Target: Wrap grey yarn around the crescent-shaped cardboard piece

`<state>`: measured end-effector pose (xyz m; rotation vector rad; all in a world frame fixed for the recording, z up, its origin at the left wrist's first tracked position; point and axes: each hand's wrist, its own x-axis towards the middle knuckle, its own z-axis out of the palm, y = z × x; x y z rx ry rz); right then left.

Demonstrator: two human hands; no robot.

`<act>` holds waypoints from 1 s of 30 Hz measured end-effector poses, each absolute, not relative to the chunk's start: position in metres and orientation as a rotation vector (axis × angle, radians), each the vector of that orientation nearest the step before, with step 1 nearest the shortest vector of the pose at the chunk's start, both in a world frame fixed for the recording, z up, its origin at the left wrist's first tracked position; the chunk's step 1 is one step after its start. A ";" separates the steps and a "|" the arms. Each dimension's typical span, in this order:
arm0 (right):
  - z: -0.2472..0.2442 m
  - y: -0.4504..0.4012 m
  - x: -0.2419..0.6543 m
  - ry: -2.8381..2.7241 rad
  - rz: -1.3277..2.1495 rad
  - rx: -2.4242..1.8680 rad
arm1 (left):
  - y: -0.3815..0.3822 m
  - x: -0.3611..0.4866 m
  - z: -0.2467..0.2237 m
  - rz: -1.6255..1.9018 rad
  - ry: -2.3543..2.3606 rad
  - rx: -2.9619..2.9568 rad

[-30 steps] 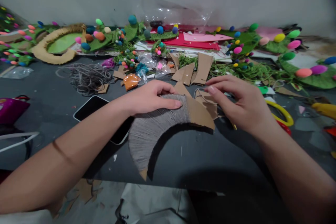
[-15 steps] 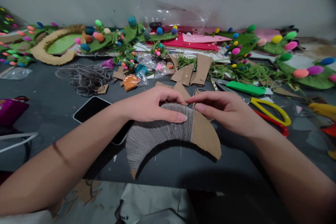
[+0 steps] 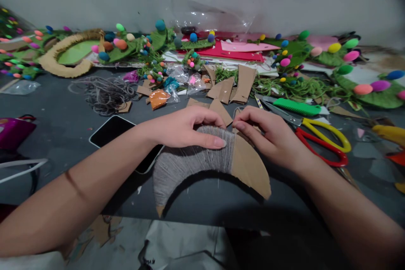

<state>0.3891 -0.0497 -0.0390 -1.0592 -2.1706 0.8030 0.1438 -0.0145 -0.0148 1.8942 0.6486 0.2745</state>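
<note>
A cardboard crescent [image 3: 251, 164], points downward, is held above the dark table. Grey yarn [image 3: 193, 160] is wound closely round its left and middle part; the right part is bare brown card, and a small bare tip shows at the lower left. My left hand [image 3: 190, 128] grips the crescent's wrapped upper edge, thumb on the front, fingers hidden behind. At the top edge, where the winding ends, my right hand [image 3: 261, 133] pinches the grey yarn between thumb and forefinger. A little loop of that yarn shows just above the fingertips.
A phone [image 3: 114, 130] lies partly beneath my left forearm. Scissors with red and yellow handles [image 3: 325, 135] and a green-handled cutter [image 3: 297, 106] lie right. Behind are tangled grey yarn [image 3: 106, 95], cardboard scraps [image 3: 245, 82] and green leaves with coloured balls [image 3: 363, 88].
My right hand has closed from extended fingers into a tighter pinch on the yarn at the top edge. The crescent's right end has dipped slightly. My left hand keeps its grip.
</note>
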 end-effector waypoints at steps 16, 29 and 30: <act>-0.034 -0.055 0.383 -2.119 0.791 -1.132 | -0.017 0.148 -0.017 0.327 0.590 1.766; -0.042 -0.056 0.384 -1.831 0.814 -1.122 | -0.016 0.151 -0.018 0.729 0.949 1.229; -0.041 -0.057 0.382 -1.812 0.815 -1.137 | -0.016 0.151 -0.019 0.746 0.967 1.209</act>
